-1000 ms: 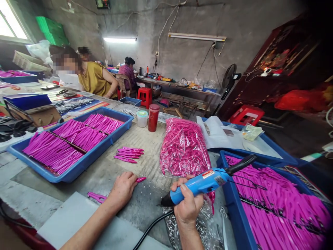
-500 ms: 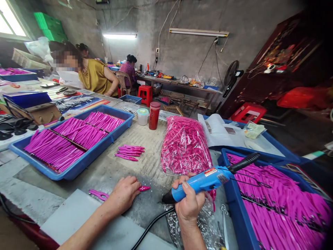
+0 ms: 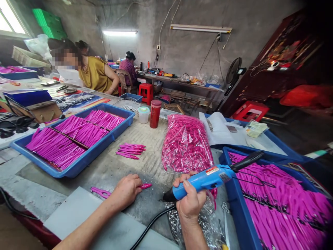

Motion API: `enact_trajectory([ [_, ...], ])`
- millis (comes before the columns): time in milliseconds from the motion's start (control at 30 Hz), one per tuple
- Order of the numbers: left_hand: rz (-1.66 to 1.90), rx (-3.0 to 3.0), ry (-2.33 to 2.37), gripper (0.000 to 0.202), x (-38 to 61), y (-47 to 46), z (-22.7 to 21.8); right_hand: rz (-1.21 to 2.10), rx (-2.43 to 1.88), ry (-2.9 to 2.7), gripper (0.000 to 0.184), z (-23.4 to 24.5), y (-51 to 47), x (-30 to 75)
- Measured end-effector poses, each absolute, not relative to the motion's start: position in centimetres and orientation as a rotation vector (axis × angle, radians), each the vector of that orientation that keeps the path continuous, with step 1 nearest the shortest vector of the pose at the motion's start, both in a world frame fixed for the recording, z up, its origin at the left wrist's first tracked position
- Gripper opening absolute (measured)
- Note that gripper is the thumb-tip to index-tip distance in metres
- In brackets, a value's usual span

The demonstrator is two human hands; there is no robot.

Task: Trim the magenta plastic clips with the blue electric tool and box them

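Observation:
On the work surface, my left hand (image 3: pixel 128 191) is closed around a pink plastic piece with a pointed tip (image 3: pixel 146 186). Its forked handle end (image 3: pixel 100 191) shows on the other side of my wrist, and the fingers hide its middle. My right hand (image 3: pixel 191 198) grips a blue electric screwdriver (image 3: pixel 205 181), held slantwise with its black nose down and to the left, apart from the pink piece. A black cord (image 3: pixel 153 222) runs beneath it. Tiny metal rings (image 3: pixel 155 181) lie scattered between the hands. Several similar pink pieces (image 3: pixel 130 150) lie in a small group farther back.
Blue trays of pink handles stand at left (image 3: pixel 68 173) and right (image 3: pixel 234 208). A bag of pink parts (image 3: pixel 187 144), a red tumbler (image 3: pixel 155 114) and a lidded tub (image 3: pixel 143 115) stand behind. Scissors (image 3: pixel 225 222) and bagged metal parts (image 3: pixel 174 225) lie front right. Co-workers sit beyond.
The view has shifted slightly. Both hands keep their holds on the pink piece and the screwdriver, with hardly any movement over the table.

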State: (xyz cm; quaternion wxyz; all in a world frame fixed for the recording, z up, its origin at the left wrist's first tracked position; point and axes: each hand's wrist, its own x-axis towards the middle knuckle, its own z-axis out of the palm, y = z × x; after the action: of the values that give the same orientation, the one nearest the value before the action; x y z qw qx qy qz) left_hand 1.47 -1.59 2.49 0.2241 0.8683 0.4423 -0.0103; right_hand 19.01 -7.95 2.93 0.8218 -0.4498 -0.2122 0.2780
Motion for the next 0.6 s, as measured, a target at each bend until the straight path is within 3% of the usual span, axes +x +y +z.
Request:
enact_trajectory([
  [267, -0.008, 2.267, 1.267, 0.004, 1.8, -0.7, 2.0, 0.570, -0.969, -0.510, 0.038, 3.0, -8.0, 18.7],
  [600, -0.099, 2.187, 1.393, 0.007, 2.5, -1.0, 2.8, 0.584, -0.989, -0.628, 0.040, 3.6, -7.1, 17.5],
])
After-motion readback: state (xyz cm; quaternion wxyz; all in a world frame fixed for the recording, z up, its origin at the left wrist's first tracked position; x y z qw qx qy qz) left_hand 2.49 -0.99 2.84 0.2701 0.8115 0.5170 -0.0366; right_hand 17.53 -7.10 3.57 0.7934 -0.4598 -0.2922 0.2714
